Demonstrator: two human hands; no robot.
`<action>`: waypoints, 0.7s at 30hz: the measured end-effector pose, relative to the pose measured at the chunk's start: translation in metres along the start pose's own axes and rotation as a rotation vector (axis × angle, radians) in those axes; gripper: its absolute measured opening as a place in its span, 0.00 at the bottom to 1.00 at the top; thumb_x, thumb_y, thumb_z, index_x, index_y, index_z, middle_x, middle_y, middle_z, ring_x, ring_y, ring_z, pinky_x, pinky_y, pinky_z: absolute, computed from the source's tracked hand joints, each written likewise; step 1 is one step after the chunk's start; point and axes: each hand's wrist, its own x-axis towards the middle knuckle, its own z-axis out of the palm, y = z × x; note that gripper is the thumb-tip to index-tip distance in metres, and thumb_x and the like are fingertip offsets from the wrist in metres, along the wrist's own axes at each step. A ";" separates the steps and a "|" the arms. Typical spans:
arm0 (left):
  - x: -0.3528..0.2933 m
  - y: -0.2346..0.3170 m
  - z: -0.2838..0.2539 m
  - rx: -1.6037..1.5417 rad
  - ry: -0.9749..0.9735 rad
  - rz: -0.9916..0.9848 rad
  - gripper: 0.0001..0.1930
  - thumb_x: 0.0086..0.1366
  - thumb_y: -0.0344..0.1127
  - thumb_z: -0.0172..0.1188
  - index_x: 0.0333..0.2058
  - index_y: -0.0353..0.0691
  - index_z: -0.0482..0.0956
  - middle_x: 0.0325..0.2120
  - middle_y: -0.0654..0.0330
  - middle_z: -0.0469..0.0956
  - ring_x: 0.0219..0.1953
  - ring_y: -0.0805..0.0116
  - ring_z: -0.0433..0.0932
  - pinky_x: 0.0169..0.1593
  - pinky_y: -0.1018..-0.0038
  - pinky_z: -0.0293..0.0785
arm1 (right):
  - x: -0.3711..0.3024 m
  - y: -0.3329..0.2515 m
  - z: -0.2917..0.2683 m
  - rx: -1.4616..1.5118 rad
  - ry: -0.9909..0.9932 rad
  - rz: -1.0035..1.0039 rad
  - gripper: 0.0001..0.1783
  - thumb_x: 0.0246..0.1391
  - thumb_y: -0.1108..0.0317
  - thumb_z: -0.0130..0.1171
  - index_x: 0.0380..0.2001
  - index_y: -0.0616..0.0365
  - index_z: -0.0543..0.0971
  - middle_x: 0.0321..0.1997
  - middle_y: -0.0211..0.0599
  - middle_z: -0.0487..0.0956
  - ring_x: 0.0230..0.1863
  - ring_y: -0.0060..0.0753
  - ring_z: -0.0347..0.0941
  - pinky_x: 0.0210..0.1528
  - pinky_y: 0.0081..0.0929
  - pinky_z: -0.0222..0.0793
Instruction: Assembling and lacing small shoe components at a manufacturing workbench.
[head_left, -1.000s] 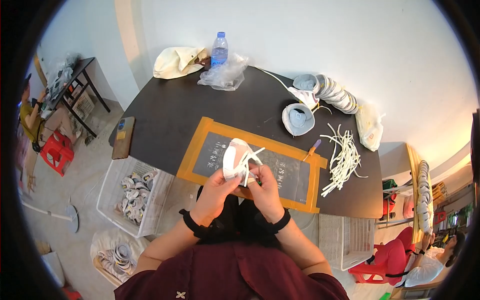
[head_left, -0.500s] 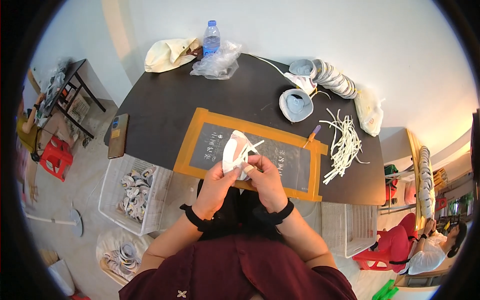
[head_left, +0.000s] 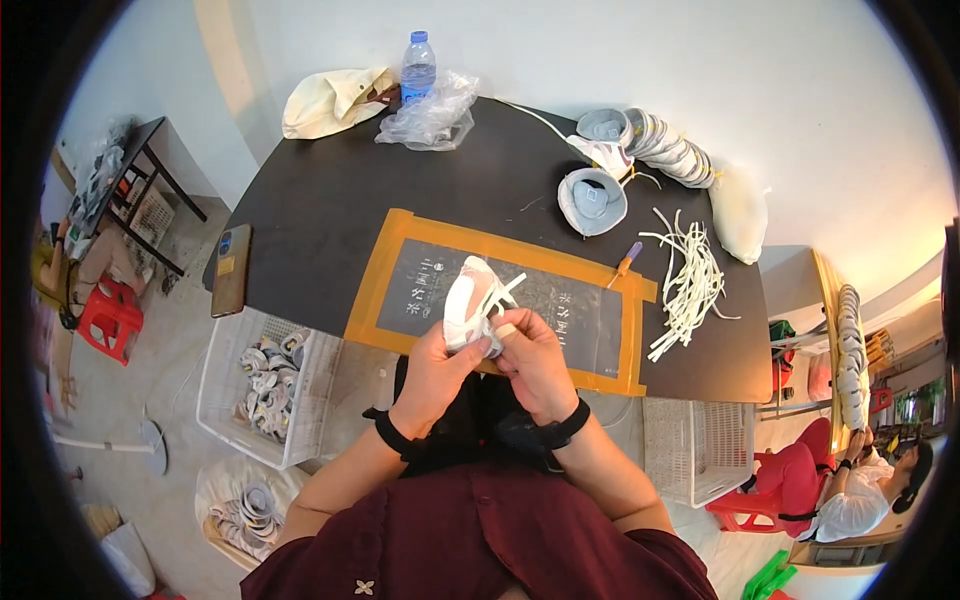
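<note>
Fingers [head_left: 514,342], nearly closed, pinch a white shoe upper [head_left: 459,305].

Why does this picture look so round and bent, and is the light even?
Head view: the fisheye lens leaves a dark round rim and makes the seated co-worker at right look tipped sideways; head view: the wall is pale and cool at top, warm orange at lower right; head view: both hands and the white piece they hold look reasonably sharp.

A maroon shirt [head_left: 470,540] with a pale four-petalled emblem [head_left: 364,587] is worn with black wristbands [head_left: 393,437].
</note>
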 end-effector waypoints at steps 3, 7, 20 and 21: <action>0.000 0.005 0.005 -0.062 0.001 0.034 0.17 0.66 0.25 0.59 0.54 0.36 0.72 0.48 0.63 0.77 0.49 0.76 0.75 0.53 0.75 0.72 | -0.004 -0.002 -0.001 -0.141 -0.036 -0.024 0.04 0.60 0.69 0.61 0.36 0.55 0.76 0.29 0.22 0.74 0.22 0.10 0.59 0.22 0.11 0.51; -0.001 0.003 0.003 -0.057 -0.006 0.058 0.13 0.66 0.27 0.60 0.48 0.33 0.75 0.41 0.65 0.78 0.41 0.80 0.75 0.44 0.80 0.73 | -0.006 -0.007 0.004 -0.100 0.011 0.007 0.03 0.60 0.70 0.61 0.35 0.54 0.76 0.28 0.21 0.73 0.23 0.09 0.58 0.24 0.12 0.53; -0.001 0.007 0.000 -0.092 -0.047 0.045 0.15 0.66 0.26 0.58 0.52 0.33 0.74 0.44 0.64 0.78 0.45 0.78 0.75 0.50 0.78 0.72 | -0.004 -0.001 -0.005 -0.179 -0.029 -0.054 0.04 0.59 0.70 0.62 0.35 0.54 0.76 0.30 0.20 0.72 0.26 0.10 0.60 0.26 0.12 0.55; -0.001 0.007 -0.001 -0.092 -0.047 0.044 0.15 0.66 0.26 0.58 0.52 0.33 0.74 0.44 0.64 0.78 0.45 0.78 0.75 0.50 0.78 0.72 | -0.004 -0.002 -0.006 -0.150 -0.041 -0.028 0.04 0.59 0.70 0.62 0.35 0.54 0.77 0.30 0.19 0.72 0.27 0.10 0.61 0.27 0.12 0.56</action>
